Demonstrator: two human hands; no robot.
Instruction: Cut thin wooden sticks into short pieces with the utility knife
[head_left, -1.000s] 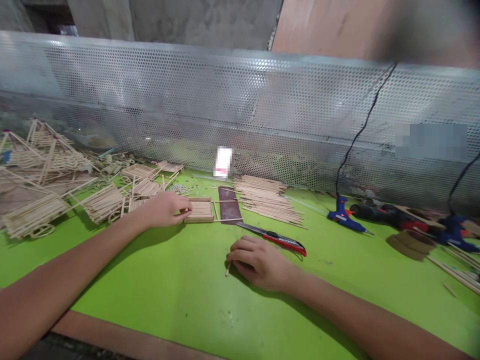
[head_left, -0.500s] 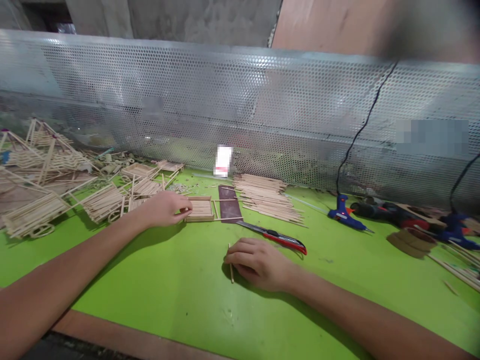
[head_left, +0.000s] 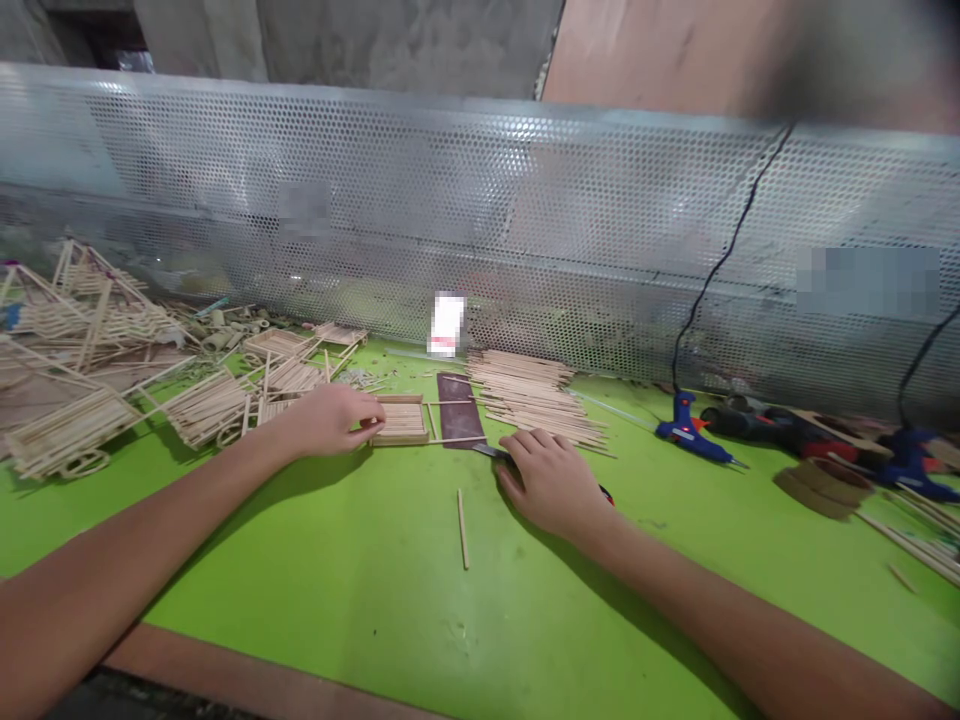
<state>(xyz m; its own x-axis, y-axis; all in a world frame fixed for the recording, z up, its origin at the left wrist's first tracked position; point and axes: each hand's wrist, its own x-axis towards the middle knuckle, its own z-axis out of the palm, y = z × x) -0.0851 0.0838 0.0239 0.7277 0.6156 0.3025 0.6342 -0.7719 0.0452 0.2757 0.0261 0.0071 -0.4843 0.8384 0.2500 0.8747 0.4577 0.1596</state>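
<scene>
My left hand [head_left: 343,418] is closed in a pinch at the left end of a small wooden stick cart [head_left: 403,420], whose two shafts stretch right over a dark brown pad [head_left: 460,412]. My right hand [head_left: 553,482] is curled over the handle of a utility knife. Only the knife's blade [head_left: 491,452] and a bit of its red end show around the hand. A short wooden stick [head_left: 463,530] lies alone on the green table, left of and nearer than my right hand. Beyond the knife lies a pile of thin sticks [head_left: 536,392].
Other stick carts [head_left: 201,405] and stick frames crowd the left side. On the right are a blue glue gun [head_left: 688,430] with a cord, a roll of brown tape [head_left: 823,487] and more sticks [head_left: 907,535]. A perforated metal panel [head_left: 360,210] stands along the back.
My right hand has let go of the short stick, leaving it on the table, and moved up and right onto the utility knife. My left hand stays at the cart.
</scene>
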